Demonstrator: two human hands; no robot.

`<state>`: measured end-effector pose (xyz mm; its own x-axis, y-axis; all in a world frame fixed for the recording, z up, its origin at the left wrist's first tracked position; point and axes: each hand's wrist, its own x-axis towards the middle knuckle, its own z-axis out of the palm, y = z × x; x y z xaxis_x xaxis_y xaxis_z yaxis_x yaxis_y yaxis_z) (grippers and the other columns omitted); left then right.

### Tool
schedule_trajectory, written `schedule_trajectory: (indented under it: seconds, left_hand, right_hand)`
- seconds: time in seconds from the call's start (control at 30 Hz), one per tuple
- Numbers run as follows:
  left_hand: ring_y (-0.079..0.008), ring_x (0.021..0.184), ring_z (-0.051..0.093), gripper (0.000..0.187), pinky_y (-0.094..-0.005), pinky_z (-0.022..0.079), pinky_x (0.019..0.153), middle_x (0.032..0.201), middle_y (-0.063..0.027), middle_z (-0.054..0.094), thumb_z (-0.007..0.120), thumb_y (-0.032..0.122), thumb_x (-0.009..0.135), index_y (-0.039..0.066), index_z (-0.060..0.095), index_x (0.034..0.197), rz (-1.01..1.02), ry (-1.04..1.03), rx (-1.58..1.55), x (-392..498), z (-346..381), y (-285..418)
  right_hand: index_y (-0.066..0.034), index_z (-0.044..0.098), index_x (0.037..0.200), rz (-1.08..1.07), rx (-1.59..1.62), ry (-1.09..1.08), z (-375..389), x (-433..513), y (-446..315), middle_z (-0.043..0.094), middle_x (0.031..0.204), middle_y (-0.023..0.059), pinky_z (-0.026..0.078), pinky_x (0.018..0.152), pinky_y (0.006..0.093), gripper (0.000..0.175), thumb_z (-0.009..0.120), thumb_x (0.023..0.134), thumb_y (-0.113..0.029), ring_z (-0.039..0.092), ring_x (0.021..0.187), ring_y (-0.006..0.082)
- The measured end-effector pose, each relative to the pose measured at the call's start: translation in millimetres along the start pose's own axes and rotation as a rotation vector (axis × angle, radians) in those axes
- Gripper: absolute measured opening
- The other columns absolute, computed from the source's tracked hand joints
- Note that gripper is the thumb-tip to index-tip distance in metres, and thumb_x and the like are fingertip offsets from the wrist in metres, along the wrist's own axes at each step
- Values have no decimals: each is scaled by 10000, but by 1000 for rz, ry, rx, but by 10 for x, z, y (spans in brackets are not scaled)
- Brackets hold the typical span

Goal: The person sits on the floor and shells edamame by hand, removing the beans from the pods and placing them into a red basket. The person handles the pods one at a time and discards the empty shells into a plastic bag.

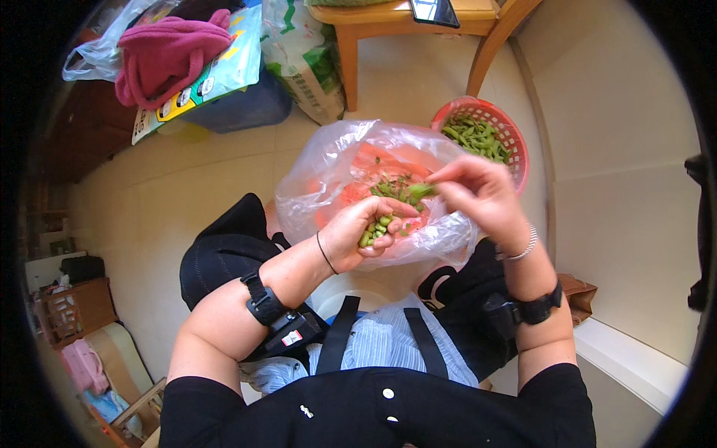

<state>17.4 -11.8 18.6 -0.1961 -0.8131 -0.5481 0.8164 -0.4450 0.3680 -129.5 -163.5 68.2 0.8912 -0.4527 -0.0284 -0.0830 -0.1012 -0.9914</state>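
Cupped in my left hand (358,229) is a small heap of shelled green beans (376,231). My right hand (476,193) pinches a blurred green pod (421,191) between thumb and fingertips, just to the right of the left hand's fingers. Below both hands lies a clear plastic bag (313,173), spread over something red whose form is partly hidden. Loose green pods or husks (392,185) rest inside the bag. Beyond my right hand stands a red plastic basket (521,126) holding many green bean pods (476,137).
A wooden chair (358,33) with a smartphone (434,12) on its seat stands ahead. To its left are a printed sack (305,61), a blue bin (246,103) and a magenta cloth bag (168,56). A wall (622,112) runs along the right. Wooden furniture (78,308) stands far left.
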Motion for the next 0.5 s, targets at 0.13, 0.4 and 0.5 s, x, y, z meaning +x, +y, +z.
schedule_trajectory:
  seconds: [0.13,0.4,0.5]
  left_hand:
    - [-29,418,357,224,-155,230,336,685,15,506,446,218,884,27,553,931,-19,34,106,-32,8,26]
    - [-55,395,303,283,-175,207,346,602,13,432,440,325,924,87,498,780,-83,30,74,-165,190,84]
    - [-60,404,291,257,-181,206,348,601,11,417,460,324,912,109,473,771,-20,-28,71,-332,347,373]
  right_hand:
    - [-21,602,845,-35,105,300,-549,83,-46,530,672,-31,379,517,188,83,562,801,-78,463,585,37]
    - [-22,622,776,-69,-83,391,-555,109,-1,499,556,-48,318,423,184,160,613,830,-173,420,474,17]
    - [-24,621,699,-13,100,140,-317,86,-93,489,519,-54,305,379,175,274,567,874,-229,405,419,8]
